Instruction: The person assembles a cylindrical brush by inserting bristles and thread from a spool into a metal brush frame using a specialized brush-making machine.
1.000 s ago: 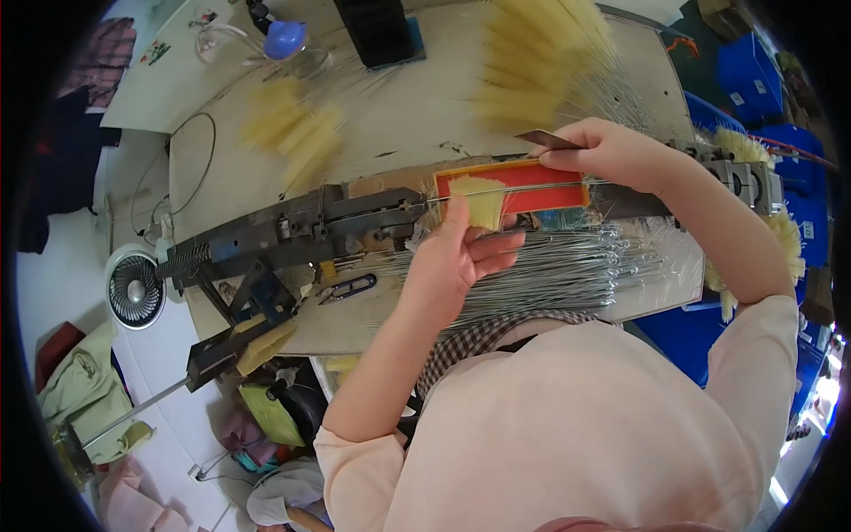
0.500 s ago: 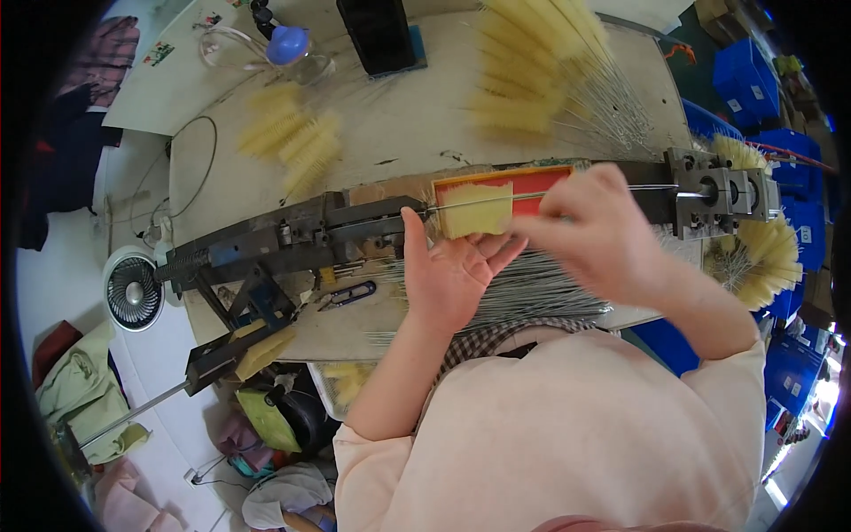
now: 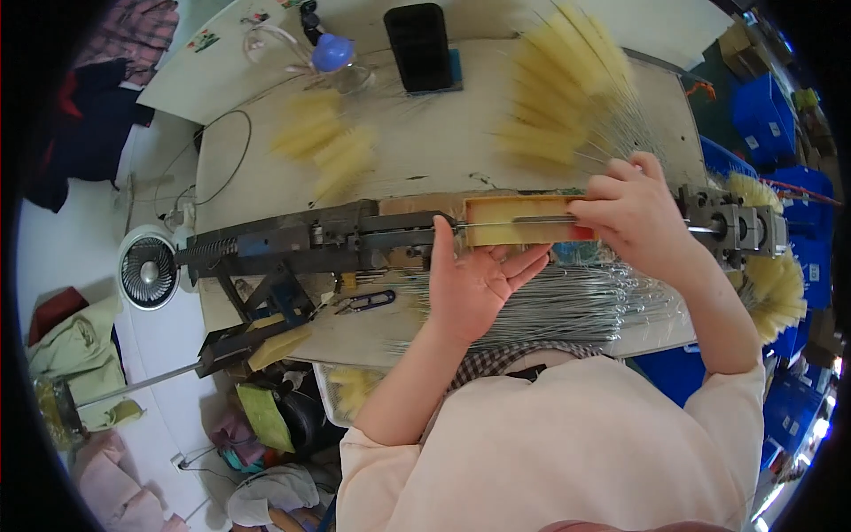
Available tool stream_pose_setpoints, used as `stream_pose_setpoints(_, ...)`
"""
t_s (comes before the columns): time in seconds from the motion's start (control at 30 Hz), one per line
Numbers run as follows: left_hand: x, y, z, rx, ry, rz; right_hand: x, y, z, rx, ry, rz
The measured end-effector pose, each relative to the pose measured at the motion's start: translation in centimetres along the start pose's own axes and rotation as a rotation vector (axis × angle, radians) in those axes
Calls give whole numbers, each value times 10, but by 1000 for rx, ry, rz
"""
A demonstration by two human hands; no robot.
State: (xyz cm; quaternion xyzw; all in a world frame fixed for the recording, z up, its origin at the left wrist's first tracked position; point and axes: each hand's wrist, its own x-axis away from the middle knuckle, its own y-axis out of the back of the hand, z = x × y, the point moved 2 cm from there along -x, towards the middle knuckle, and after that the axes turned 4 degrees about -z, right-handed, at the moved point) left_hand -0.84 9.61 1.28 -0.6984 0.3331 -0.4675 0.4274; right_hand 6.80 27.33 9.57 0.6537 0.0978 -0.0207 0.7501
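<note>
My left hand point(image 3: 483, 282) lies palm up with its fingers spread, under the near edge of a shallow orange-rimmed tray point(image 3: 532, 200). Its thumb stands beside the dark metal clamp jaw point(image 3: 403, 223). A pale yellow layer of bristles point(image 3: 489, 232) sits in the tray. Along it runs a thin metal wire point(image 3: 542, 222), which looks grey and smeared. At the tray's right end my right hand point(image 3: 631, 211) is closed, thumb and fingers pinching at the wire; its fingertips partly hide the hold. Right of that hand is a metal spindle block point(image 3: 731, 226).
Cut wires point(image 3: 558, 310) lie in a heap before the tray. Finished yellow brushes point(image 3: 567, 89) fan out at the back right, with a smaller bunch point(image 3: 324, 142) at the back left. A phone point(image 3: 418, 49) stands at the back. Blue snips point(image 3: 368, 301) and a fan point(image 3: 148, 272) are left.
My right hand has moved right and pinches at the wire near the tray's end. The left hand stays palm up. The whole view has shifted slightly.
</note>
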Motion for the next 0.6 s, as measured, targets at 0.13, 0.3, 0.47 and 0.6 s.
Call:
stream_pose_setpoints(0.13,-1,-2,1,-66,-13,5,2,-3,-4,-19,-46,38)
stream_pose_setpoints(0.3,-1,-3,0,-60,-13,-4,-9,-10,6,6,59,15)
stream_pose_setpoints(0.47,-3,3,-1,-83,-37,4,-9,-6,3,22,68,7)
stream_pose_setpoints(0.6,-4,10,2,-20,-19,44,0,-2,27,-77,140,-53)
